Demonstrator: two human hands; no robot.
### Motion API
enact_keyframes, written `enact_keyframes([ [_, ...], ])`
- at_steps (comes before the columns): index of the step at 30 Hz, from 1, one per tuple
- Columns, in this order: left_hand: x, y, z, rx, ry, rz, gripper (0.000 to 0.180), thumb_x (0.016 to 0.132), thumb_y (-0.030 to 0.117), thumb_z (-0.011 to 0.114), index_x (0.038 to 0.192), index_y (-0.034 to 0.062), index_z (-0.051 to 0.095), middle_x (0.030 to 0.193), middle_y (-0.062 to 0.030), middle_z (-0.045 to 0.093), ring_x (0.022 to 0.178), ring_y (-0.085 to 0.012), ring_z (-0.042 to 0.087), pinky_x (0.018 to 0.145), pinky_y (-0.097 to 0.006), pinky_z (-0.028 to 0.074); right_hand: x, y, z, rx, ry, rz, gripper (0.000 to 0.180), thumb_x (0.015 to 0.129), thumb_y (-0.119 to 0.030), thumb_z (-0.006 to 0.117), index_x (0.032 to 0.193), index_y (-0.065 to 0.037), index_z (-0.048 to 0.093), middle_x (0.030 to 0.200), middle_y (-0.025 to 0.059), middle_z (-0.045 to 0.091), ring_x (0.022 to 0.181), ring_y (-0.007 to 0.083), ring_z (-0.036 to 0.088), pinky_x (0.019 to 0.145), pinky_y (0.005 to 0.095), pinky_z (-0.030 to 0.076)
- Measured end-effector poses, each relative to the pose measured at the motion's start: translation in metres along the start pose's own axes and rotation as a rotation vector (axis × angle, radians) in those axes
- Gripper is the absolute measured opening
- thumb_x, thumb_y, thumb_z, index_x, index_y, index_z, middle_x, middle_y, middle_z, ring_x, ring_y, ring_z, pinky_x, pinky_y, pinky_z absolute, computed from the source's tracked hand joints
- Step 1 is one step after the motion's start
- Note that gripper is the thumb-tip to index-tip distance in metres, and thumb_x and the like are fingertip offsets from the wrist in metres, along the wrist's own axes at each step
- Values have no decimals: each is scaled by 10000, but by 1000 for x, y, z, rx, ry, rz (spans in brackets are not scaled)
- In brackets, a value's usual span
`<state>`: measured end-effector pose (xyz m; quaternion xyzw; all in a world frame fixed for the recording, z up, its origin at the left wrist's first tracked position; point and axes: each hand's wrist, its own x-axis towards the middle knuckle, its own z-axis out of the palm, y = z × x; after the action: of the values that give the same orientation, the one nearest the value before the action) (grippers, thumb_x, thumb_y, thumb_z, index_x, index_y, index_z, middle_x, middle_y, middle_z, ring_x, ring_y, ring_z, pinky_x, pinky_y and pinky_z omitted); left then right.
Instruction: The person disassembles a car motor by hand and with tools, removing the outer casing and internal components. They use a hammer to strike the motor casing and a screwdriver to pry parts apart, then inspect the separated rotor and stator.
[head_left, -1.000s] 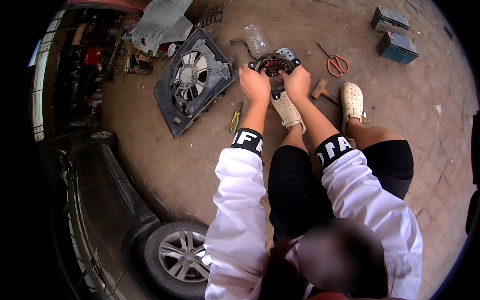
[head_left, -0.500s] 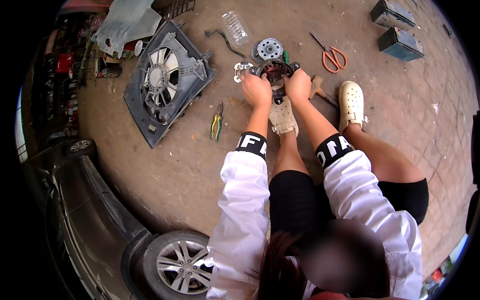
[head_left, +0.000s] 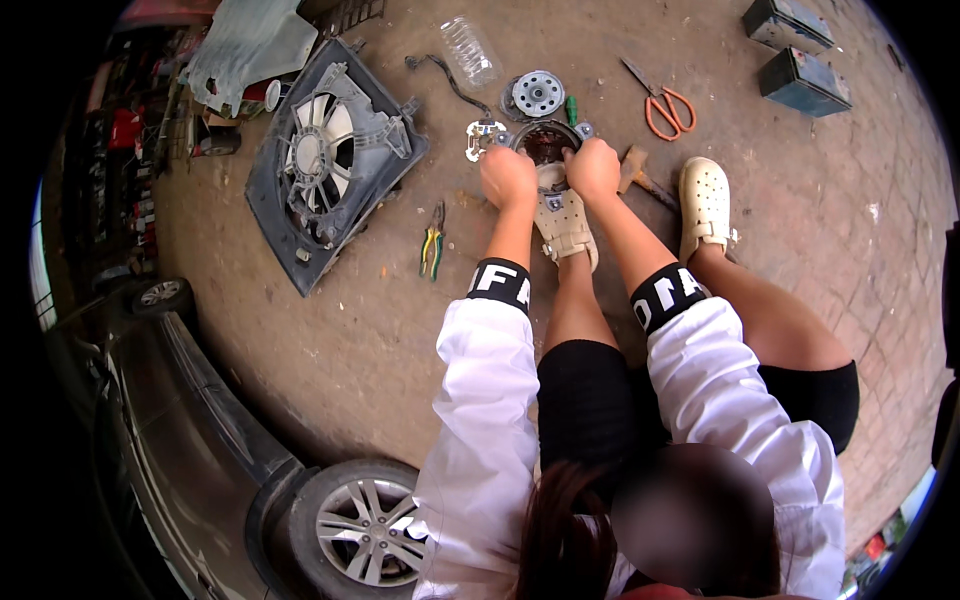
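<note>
Between my hands is a round, dark motor housing (head_left: 547, 146) with mounting tabs and a reddish-brown inside. My left hand (head_left: 510, 178) grips its left rim, fingers curled round the edge. On the right rim, my right hand (head_left: 594, 170) is closed the same way, its thumb near the opening. The housing sits just above the toe of a cream clog (head_left: 563, 225); whether they touch I cannot tell. Just beyond lie a round metal disc with holes (head_left: 539, 93) and a green handle (head_left: 571, 109). A small white plate (head_left: 483, 141) with a black cable (head_left: 452, 82) lies by my left hand.
A hammer (head_left: 634, 168) lies right of my right hand, with orange-handled scissors (head_left: 662, 108) farther off. Pliers (head_left: 432, 244) and a large radiator fan (head_left: 335, 160) are on the left. Two batteries (head_left: 806, 82) stand far right; a car (head_left: 190, 440) is at lower left.
The housing has tilted slightly in my hands, and its tabs now look lighter. Both hands keep their grip and have shifted only a little. The things on the floor stay in place.
</note>
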<state>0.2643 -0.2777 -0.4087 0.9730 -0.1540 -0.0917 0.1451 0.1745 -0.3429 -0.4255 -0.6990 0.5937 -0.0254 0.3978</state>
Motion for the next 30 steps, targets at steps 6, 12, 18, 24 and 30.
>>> enact_keyframes([
  [6, 9, 8, -18, 34, -167, 95, 377, 793, 323, 699, 871, -46, 694, 934, -257, 680, 877, -396, 669, 791, -459, 535, 6, -1, -16, -16, -75, 18, 336, 842, -319, 665, 908, 7, 709, 954, 233, 688, 937, 382, 666, 831, 439, 535],
  [12, 17, -30, -25, -263, -315, 89, 421, 802, 344, 697, 881, -69, 677, 881, -255, 686, 848, -386, 669, 763, -439, 512, -5, -3, -40, 38, -257, -37, 573, 763, -503, 696, 892, 56, 691, 923, 251, 687, 916, 379, 672, 803, 424, 526],
  [18, -22, -56, -43, -1087, -239, -61, 282, 856, 54, 672, 1114, -39, 608, 1008, -68, 665, 947, -153, 617, 836, -298, 480, -13, -1, -38, 560, -291, -350, 554, 725, -240, 775, 1129, 101, 610, 988, 185, 691, 951, 253, 669, 860, 353, 504],
  [24, -61, -71, -98, -1052, 47, 313, 537, 777, -120, 669, 1277, -16, 503, 1231, -64, 493, 1169, -200, 541, 985, -322, 451, -47, -21, -51, 842, -543, -567, 622, 732, 23, 714, 1313, 12, 490, 1258, 103, 583, 1188, 215, 544, 1025, 330, 416],
  [30, -86, -80, -131, -1029, 109, 236, 538, 740, -65, 743, 1236, -32, 535, 1177, -85, 552, 1112, -198, 584, 955, -313, 466, -66, -33, -63, 855, -679, -530, 629, 723, -26, 778, 1282, 46, 499, 1230, 120, 589, 1141, 195, 568, 998, 319, 444],
])
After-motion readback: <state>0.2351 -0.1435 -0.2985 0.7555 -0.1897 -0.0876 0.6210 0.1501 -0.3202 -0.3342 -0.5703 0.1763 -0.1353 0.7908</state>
